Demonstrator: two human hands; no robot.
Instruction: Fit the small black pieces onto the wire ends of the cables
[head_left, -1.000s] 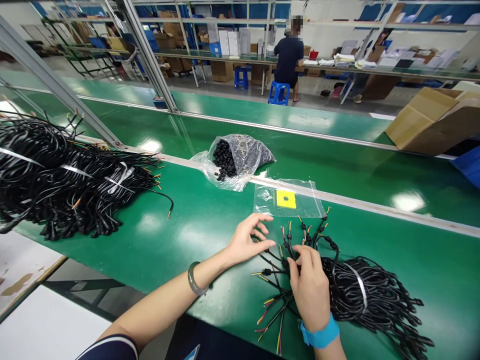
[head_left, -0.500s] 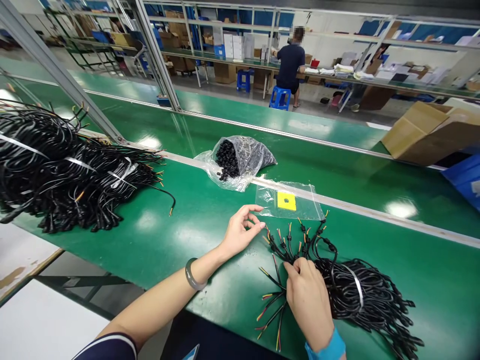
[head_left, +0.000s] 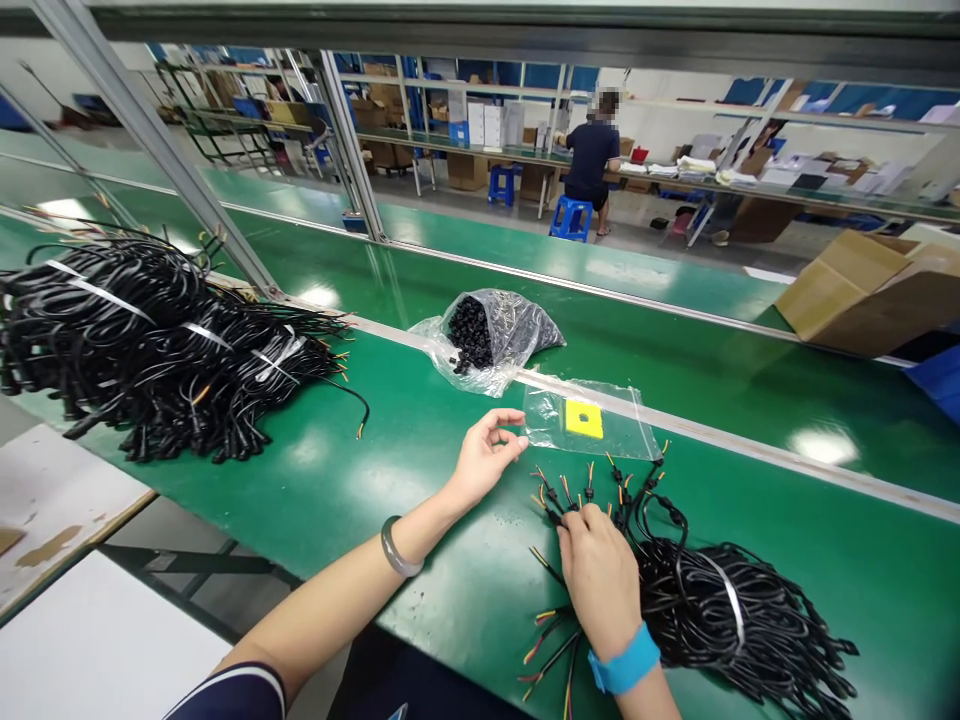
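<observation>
A bundle of black cables, tied with a white band, lies at the right with its stripped coloured wire ends fanned out to the left. My right hand is over these ends, fingers bent down around the cables near the black rings; its fingertips are partly hidden. Left of the wire ends, my left hand hovers above the table with thumb and fingers curved and apart, holding nothing. Just beyond it is a clear zip bag with a yellow square piece. Farther back, a plastic bag spills small black parts.
A large heap of black cables covers the left of the green table. Metal posts rise behind it. A cardboard box and a blue bin are at the far right. A person sits at a distant bench.
The view has tilted up and shifted left. My right hand has moved up and left along the wire ends. My left hand keeps its open shape.
</observation>
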